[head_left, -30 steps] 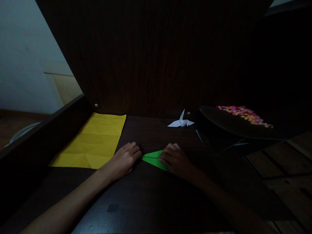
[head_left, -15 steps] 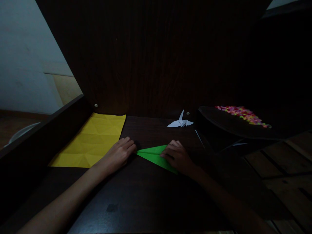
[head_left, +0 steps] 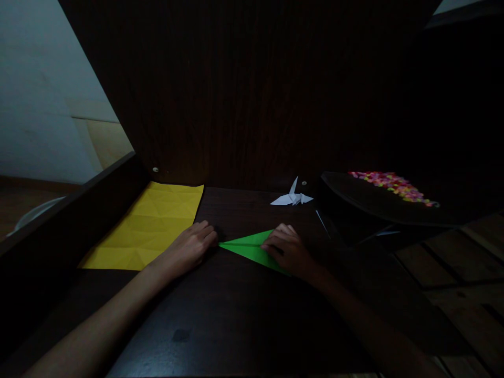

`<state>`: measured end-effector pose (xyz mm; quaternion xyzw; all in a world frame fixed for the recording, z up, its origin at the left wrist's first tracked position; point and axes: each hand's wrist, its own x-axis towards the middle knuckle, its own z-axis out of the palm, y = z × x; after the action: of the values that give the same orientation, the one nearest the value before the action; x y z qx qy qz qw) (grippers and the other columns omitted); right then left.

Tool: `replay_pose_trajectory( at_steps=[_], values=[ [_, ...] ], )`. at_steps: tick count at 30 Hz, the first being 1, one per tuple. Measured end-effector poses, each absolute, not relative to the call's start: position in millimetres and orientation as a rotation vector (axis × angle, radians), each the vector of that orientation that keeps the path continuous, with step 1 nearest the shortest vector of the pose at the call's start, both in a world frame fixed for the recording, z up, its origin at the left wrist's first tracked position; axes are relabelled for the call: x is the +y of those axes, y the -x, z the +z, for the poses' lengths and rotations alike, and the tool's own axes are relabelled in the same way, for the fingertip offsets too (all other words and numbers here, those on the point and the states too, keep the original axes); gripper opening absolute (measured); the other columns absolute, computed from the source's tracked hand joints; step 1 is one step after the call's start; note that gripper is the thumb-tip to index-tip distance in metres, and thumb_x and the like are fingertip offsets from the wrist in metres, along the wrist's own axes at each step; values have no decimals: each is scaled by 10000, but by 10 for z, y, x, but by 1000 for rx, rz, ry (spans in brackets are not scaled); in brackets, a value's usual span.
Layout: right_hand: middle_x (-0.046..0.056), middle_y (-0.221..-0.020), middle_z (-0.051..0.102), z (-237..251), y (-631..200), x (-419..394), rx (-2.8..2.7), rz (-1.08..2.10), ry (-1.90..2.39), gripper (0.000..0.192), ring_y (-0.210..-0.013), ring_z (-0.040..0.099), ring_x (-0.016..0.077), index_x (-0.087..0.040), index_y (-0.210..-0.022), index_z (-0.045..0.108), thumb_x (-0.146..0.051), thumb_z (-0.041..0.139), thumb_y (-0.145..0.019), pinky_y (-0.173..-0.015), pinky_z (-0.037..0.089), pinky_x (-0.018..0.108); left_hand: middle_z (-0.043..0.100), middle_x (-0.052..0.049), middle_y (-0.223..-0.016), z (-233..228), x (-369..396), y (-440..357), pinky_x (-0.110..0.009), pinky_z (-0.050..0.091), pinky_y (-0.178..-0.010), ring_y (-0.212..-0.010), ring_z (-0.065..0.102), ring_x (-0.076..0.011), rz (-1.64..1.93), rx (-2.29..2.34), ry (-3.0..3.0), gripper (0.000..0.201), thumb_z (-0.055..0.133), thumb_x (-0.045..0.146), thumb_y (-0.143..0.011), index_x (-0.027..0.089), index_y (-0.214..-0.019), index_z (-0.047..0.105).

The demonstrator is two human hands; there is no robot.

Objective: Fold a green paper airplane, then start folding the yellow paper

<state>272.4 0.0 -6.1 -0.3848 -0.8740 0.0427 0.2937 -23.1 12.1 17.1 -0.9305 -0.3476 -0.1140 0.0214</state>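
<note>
A green sheet of origami paper [head_left: 248, 247], folded into a long pointed shape with a crease down its middle, lies on the dark wooden table [head_left: 220, 315]. My left hand [head_left: 199, 240] is closed at its narrow left tip, fingers bent over the point. Over the wide right end rests my right hand [head_left: 286, 247], its fingers curled and pressed on the paper near the centre crease. That hand hides part of the right edge. Beyond it a white paper crane [head_left: 292, 199] sits near the back panel.
A creased yellow sheet [head_left: 153, 220] lies on the left, partly behind my left forearm. On the right, a dark curved surface [head_left: 354, 197] carries a heap of small colourful pieces [head_left: 394, 185]. A dark upright panel [head_left: 236, 94] closes off the back; a raised edge [head_left: 79, 194] runs along the left.
The green paper has turned slightly, its right end moving up and its left tip shifting a little left. Both hands have moved slightly with it and keep their hold.
</note>
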Motion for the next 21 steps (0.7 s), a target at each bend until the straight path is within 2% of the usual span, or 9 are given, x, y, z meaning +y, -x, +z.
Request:
replay_pose_trajectory(
  at_steps=[7,15,21],
  values=[
    [31,-799,666,-88,-2715,-10,-2318,123,1015,136,-796,534,190,-208,-874,700,-272,588,-917,-737,372,340,572,-93,-787,186,69,177,-358,429,-690,-775,458,-246,-344,-1132,2853,200,473,-36,-792,146,-775,553],
    [23,-779,684,-70,-2695,-43,-2338,109,952,208,-774,512,189,-210,-799,702,-221,544,-934,-708,333,350,570,-89,-784,198,21,142,-353,419,-680,-773,450,-240,-343,-1086,2869,215,466,-49,-781,145,-774,560],
    [17,-739,679,-83,-2710,-24,-2278,87,990,139,-767,532,186,-212,-759,710,-257,645,-874,-714,362,344,565,-78,-779,209,52,187,-347,415,-688,-767,459,-240,-371,-1120,2850,218,492,-54,-780,155,-769,552]
  ],
)
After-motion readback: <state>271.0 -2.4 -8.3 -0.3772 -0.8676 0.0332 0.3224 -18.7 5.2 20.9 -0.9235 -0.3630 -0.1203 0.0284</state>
